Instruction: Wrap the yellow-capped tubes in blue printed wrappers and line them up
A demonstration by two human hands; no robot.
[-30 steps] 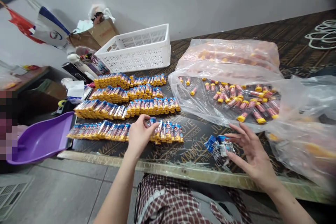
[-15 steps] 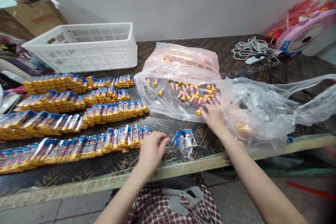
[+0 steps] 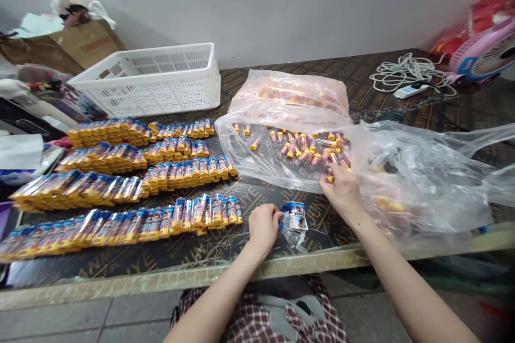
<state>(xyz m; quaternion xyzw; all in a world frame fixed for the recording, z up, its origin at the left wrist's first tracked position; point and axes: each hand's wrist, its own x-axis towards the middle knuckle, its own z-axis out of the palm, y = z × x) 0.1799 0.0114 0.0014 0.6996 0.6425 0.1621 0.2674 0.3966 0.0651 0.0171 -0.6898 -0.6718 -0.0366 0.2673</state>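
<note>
My left hand (image 3: 263, 228) is closed, its thumb and fingertips at the edge of a small pile of blue-and-clear plastic sleeves (image 3: 296, 215). It seems to pinch one sleeve, though the fingers partly hide it. At the mouth of a clear plastic bag (image 3: 273, 169), my right hand (image 3: 341, 193) has its fingers closed round a small tube whose yellow cap (image 3: 330, 179) shows. Inside the bag lie many clear tubes (image 3: 303, 142) with pink contents and yellow caps. Finished-looking tubes in blue printed sleeves (image 3: 153, 224) lie in rows on the left.
A white plastic basket (image 3: 153, 88) stands at the back left, beside a brown paper bag (image 3: 86, 43). A coiled white cable (image 3: 402, 72) and a pink fan (image 3: 485, 56) are at the back right. The table's taped front edge (image 3: 193, 277) runs before me.
My left hand has moved right, from beside the front row to the sleeves. My right hand has drawn back slightly to the bag's edge with a tube. The view has shifted a little.
</note>
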